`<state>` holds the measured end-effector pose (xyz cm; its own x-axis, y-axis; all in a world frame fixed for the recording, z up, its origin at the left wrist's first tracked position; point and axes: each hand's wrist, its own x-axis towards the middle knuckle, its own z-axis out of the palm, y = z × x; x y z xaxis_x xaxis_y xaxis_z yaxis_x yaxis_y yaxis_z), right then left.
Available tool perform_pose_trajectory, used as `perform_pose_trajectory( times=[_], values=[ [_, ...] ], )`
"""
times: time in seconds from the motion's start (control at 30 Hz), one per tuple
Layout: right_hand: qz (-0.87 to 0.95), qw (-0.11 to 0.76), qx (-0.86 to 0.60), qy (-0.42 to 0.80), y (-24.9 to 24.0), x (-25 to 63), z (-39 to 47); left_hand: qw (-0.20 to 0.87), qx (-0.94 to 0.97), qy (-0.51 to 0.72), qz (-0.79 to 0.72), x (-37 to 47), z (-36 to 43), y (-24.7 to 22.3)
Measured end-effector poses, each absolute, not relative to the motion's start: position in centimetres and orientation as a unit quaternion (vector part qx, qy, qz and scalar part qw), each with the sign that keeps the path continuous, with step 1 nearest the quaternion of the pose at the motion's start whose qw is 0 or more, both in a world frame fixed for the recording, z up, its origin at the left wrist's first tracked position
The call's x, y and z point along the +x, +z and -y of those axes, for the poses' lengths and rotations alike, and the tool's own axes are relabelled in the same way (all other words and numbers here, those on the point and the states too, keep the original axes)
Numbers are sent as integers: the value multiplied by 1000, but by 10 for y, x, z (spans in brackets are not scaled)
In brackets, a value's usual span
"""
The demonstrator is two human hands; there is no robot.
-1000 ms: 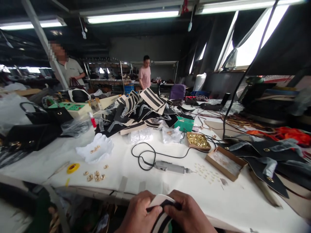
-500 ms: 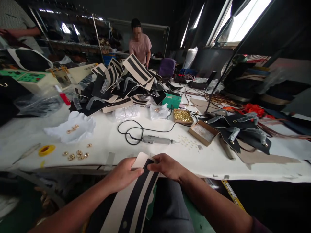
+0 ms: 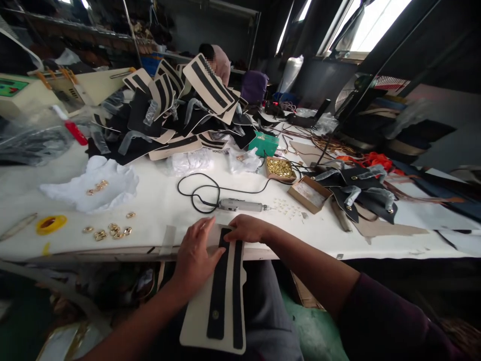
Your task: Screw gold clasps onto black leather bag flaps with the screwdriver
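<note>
A cream panel (image 3: 199, 321) with two black strips lies over my lap, its top end at the table's front edge. My right hand (image 3: 246, 229) grips that top end, thumb on a black strip. At the panel's left side is my left hand (image 3: 197, 255), fingers raised and apart, the thumb near the strip. A round metal piece (image 3: 215, 314) shows low on the left strip. Beyond my hands lies a grey electric screwdriver (image 3: 240, 205) with a looped black cable. Several gold rings (image 3: 114, 230) sit to the left.
Behind is a heap of striped panels (image 3: 210, 90). A box of gold parts (image 3: 280, 168) and a cardboard box (image 3: 310, 193) stand right of centre, near black pieces (image 3: 351, 200). White wrapping (image 3: 93, 185) and yellow tape (image 3: 51, 224) lie left. A person (image 3: 221, 62) bends behind the heap.
The panel has turned more upright and shows its lower end. My left hand has loosened, its fingers lifting. The view has shifted, and the person at the back has bent down.
</note>
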<state>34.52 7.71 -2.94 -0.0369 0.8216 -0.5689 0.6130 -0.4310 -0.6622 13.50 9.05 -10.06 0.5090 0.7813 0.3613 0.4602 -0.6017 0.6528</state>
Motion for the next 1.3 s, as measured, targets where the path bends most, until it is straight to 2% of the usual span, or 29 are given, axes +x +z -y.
perform_pose_trajectory(
  times=[0.13, 0.37, 0.9, 1.3],
  values=[
    [545, 72, -689, 473, -31, 344, -77, 197, 873, 294, -337, 138, -92, -104],
    [567, 72, -710, 410, -34, 341, -71, 218, 872, 281, -337, 141, -94, -101],
    [576, 192, -716, 346, -56, 344, -55, 194, 872, 267, -362, 149, -98, -103],
    [550, 225, -739, 319, -69, 341, -51, 169, 891, 295, -301, 145, -99, -114]
  ],
)
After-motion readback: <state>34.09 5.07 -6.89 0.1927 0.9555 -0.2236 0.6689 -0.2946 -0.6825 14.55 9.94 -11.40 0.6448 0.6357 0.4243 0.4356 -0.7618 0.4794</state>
